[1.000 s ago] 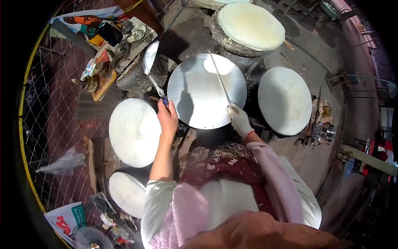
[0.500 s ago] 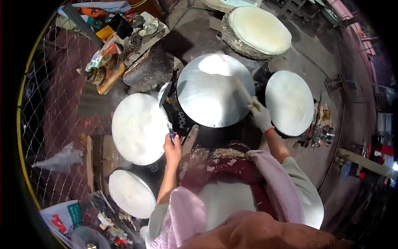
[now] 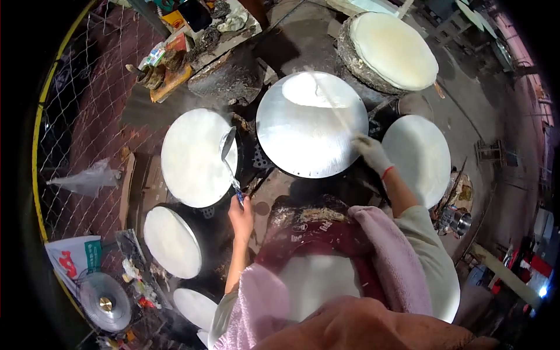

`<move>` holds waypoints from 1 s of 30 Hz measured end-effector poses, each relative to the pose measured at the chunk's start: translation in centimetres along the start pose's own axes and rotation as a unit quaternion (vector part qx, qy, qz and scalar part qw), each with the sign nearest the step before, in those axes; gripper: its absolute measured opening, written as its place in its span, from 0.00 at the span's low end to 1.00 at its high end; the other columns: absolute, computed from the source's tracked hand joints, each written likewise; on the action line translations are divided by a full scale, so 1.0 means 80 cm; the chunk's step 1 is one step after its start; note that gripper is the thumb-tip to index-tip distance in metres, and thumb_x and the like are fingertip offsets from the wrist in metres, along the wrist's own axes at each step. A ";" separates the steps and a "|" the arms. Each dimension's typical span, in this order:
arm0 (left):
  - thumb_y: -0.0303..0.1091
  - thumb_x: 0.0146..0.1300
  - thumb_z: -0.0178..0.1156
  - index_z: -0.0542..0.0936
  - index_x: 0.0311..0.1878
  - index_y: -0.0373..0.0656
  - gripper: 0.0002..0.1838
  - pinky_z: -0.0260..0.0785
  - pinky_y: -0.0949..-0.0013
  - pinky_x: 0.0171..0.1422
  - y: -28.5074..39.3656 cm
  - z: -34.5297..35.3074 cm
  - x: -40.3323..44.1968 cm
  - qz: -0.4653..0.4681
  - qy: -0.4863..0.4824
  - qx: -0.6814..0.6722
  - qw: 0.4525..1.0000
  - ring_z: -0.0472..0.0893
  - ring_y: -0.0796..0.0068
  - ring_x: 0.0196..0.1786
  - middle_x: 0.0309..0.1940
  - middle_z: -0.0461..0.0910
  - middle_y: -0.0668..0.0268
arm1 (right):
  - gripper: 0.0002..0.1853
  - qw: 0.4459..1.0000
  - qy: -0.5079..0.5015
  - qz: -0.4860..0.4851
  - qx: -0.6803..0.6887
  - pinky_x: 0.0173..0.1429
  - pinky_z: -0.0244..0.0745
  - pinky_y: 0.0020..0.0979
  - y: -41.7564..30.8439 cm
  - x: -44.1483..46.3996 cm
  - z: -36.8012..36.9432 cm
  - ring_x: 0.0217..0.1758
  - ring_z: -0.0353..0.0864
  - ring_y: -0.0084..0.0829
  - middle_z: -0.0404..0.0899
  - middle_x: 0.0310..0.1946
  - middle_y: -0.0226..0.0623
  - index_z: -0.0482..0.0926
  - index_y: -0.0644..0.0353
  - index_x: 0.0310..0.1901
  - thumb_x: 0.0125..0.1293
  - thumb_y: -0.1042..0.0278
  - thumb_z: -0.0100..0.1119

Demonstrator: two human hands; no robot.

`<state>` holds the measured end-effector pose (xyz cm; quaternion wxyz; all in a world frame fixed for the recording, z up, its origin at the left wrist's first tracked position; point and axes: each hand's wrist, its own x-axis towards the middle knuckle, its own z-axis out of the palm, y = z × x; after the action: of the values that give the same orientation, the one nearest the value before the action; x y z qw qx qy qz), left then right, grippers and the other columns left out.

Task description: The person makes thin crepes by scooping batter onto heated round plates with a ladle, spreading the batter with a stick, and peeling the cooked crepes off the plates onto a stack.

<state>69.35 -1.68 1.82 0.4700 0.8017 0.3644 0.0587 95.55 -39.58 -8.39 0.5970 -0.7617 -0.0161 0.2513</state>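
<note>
My left hand [image 3: 240, 219] is closed around the blue handle of a metal ladle [image 3: 228, 143]. The ladle's bowl hangs over the edge of a white batter round [image 3: 195, 157] on the left griddle. My right hand [image 3: 371, 153], in a pale glove, grips a long thin wooden stick [image 3: 337, 114], blurred by motion. This stick reaches across a shiny round metal griddle [image 3: 312, 143] in the middle. White batter [image 3: 300, 92] lies on that griddle's far part; the nearer metal shows bare.
A white round [image 3: 417, 160] covers the right griddle. More rounds [image 3: 172, 242] lie at lower left. Large flat pancakes [image 3: 395, 51] rest on a round stand at the back. A fan [image 3: 105, 303], wire fence [image 3: 76, 134] and cluttered table [image 3: 219, 44] flank the left. Metal cups [image 3: 458, 223] stand right.
The ladle's bowl has shifted from the gap beside the middle griddle to over the left batter round. The stick still lies across the middle griddle. The camera view has shifted.
</note>
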 end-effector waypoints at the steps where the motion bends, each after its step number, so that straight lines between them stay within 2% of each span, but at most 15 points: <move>1: 0.32 0.67 0.56 0.77 0.42 0.35 0.09 0.69 0.65 0.36 -0.004 0.007 -0.004 0.009 0.010 -0.007 1.000 0.76 0.68 0.28 0.26 0.77 0.55 | 0.19 0.996 -0.033 0.078 0.016 0.53 0.72 0.25 -0.038 -0.005 0.022 0.46 0.78 0.24 0.82 0.47 0.32 0.78 0.68 0.54 0.66 0.64 0.61; 3: 0.32 0.70 0.54 0.74 0.43 0.37 0.07 0.59 0.72 0.23 -0.013 0.019 -0.015 0.073 0.026 0.018 0.997 0.67 0.80 0.18 0.19 0.69 0.69 | 0.17 0.988 -0.103 0.046 -0.102 0.57 0.72 0.29 -0.047 -0.009 0.050 0.48 0.79 0.29 0.82 0.50 0.36 0.80 0.65 0.53 0.65 0.68 0.61; 4: 0.32 0.72 0.53 0.72 0.43 0.38 0.07 0.54 0.76 0.17 -0.015 0.024 -0.016 0.109 0.035 0.031 0.993 0.63 0.86 0.13 0.15 0.66 0.75 | 0.16 0.988 -0.091 -0.024 -0.125 0.57 0.72 0.29 -0.039 -0.006 0.047 0.47 0.79 0.29 0.83 0.49 0.36 0.80 0.65 0.53 0.65 0.69 0.60; 6: 0.32 0.72 0.52 0.72 0.43 0.38 0.07 0.54 0.76 0.17 -0.015 0.029 -0.025 0.059 0.027 0.009 0.998 0.64 0.86 0.14 0.16 0.66 0.75 | 0.15 0.970 -0.065 -0.167 -0.166 0.57 0.72 0.29 -0.020 -0.001 0.023 0.46 0.80 0.29 0.83 0.48 0.37 0.81 0.63 0.52 0.65 0.71 0.59; 7: 0.32 0.72 0.52 0.72 0.43 0.38 0.07 0.54 0.76 0.17 -0.015 0.031 -0.029 0.056 0.025 0.011 0.998 0.64 0.86 0.14 0.16 0.66 0.75 | 0.14 0.988 -0.097 -0.094 -0.071 0.59 0.71 0.28 0.011 0.022 -0.011 0.49 0.80 0.29 0.83 0.50 0.38 0.81 0.64 0.51 0.65 0.72 0.58; 8: 0.32 0.72 0.52 0.72 0.43 0.38 0.07 0.54 0.76 0.17 -0.014 0.033 -0.034 0.053 0.023 0.011 0.998 0.64 0.86 0.14 0.16 0.66 0.75 | 0.14 0.998 -0.043 0.012 -0.042 0.61 0.69 0.27 -0.031 0.021 -0.029 0.53 0.78 0.27 0.81 0.53 0.39 0.81 0.65 0.51 0.65 0.72 0.58; 12: 0.32 0.72 0.52 0.72 0.44 0.38 0.07 0.54 0.76 0.17 0.021 0.041 -0.054 -0.032 0.032 -0.045 0.998 0.64 0.86 0.13 0.16 0.66 0.75 | 0.17 0.975 -0.151 -0.037 -0.158 0.59 0.69 0.25 -0.056 0.053 -0.030 0.55 0.77 0.26 0.80 0.54 0.43 0.79 0.71 0.51 0.65 0.69 0.60; 13: 0.32 0.73 0.52 0.72 0.44 0.38 0.07 0.54 0.76 0.17 0.016 0.043 -0.057 -0.025 0.031 -0.028 0.999 0.64 0.86 0.13 0.16 0.66 0.74 | 0.19 0.983 -0.179 0.010 -0.045 0.60 0.68 0.26 -0.056 0.043 -0.010 0.56 0.77 0.28 0.80 0.55 0.45 0.78 0.73 0.52 0.65 0.66 0.61; 16: 0.31 0.72 0.52 0.73 0.46 0.38 0.07 0.55 0.75 0.17 -0.009 0.048 -0.060 -0.007 0.030 0.014 0.999 0.65 0.85 0.14 0.18 0.68 0.73 | 0.20 0.974 -0.211 -0.003 -0.079 0.65 0.66 0.27 -0.055 0.022 -0.002 0.61 0.75 0.32 0.79 0.56 0.47 0.79 0.71 0.53 0.65 0.65 0.61; 18: 0.32 0.72 0.53 0.74 0.46 0.38 0.07 0.56 0.75 0.18 -0.019 0.048 -0.066 -0.005 0.036 0.029 0.999 0.65 0.84 0.14 0.19 0.69 0.72 | 0.17 0.949 -0.242 -0.092 -0.180 0.66 0.65 0.29 -0.080 0.036 -0.037 0.62 0.75 0.31 0.78 0.58 0.49 0.81 0.70 0.50 0.65 0.65 0.61; 20: 0.31 0.71 0.54 0.74 0.45 0.37 0.07 0.58 0.73 0.19 0.007 0.047 -0.069 0.069 0.069 0.068 0.993 0.66 0.83 0.15 0.19 0.70 0.71 | 0.17 0.968 -0.169 -0.062 -0.175 0.67 0.65 0.29 -0.048 0.087 -0.072 0.62 0.75 0.30 0.77 0.58 0.48 0.81 0.69 0.50 0.65 0.64 0.61; 21: 0.31 0.70 0.55 0.74 0.44 0.37 0.07 0.58 0.73 0.19 0.018 0.047 -0.070 0.106 0.086 0.087 0.987 0.67 0.83 0.15 0.19 0.71 0.70 | 0.18 0.967 -0.191 -0.038 -0.162 0.66 0.65 0.28 -0.054 0.099 -0.070 0.62 0.75 0.30 0.77 0.59 0.47 0.80 0.69 0.51 0.65 0.64 0.60; 26: 0.32 0.69 0.55 0.74 0.42 0.37 0.07 0.60 0.70 0.21 0.016 0.044 -0.086 0.012 0.070 0.076 0.995 0.68 0.81 0.16 0.19 0.71 0.68 | 0.22 0.952 -0.286 0.079 -0.077 0.64 0.67 0.26 -0.078 0.064 -0.029 0.60 0.74 0.25 0.76 0.61 0.42 0.77 0.70 0.57 0.64 0.68 0.62; 28: 0.32 0.69 0.55 0.74 0.42 0.37 0.07 0.60 0.70 0.21 0.004 0.046 -0.084 -0.008 0.068 0.070 0.995 0.68 0.81 0.16 0.18 0.71 0.68 | 0.20 0.943 -0.315 -0.012 -0.107 0.68 0.63 0.27 -0.059 0.059 -0.039 0.64 0.73 0.30 0.77 0.60 0.44 0.79 0.70 0.54 0.63 0.69 0.63; 30: 0.32 0.69 0.55 0.74 0.42 0.37 0.07 0.60 0.70 0.21 -0.008 0.042 -0.085 0.006 0.071 0.086 0.994 0.68 0.81 0.16 0.18 0.71 0.68 | 0.16 0.937 -0.332 -0.027 -0.103 0.67 0.64 0.28 -0.053 0.082 -0.063 0.64 0.74 0.28 0.78 0.58 0.44 0.81 0.68 0.51 0.63 0.69 0.63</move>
<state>65.56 -8.23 1.12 0.3722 0.8351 0.3957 0.0864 104.47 -40.80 -6.04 0.4827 -0.6917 -0.2597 0.4702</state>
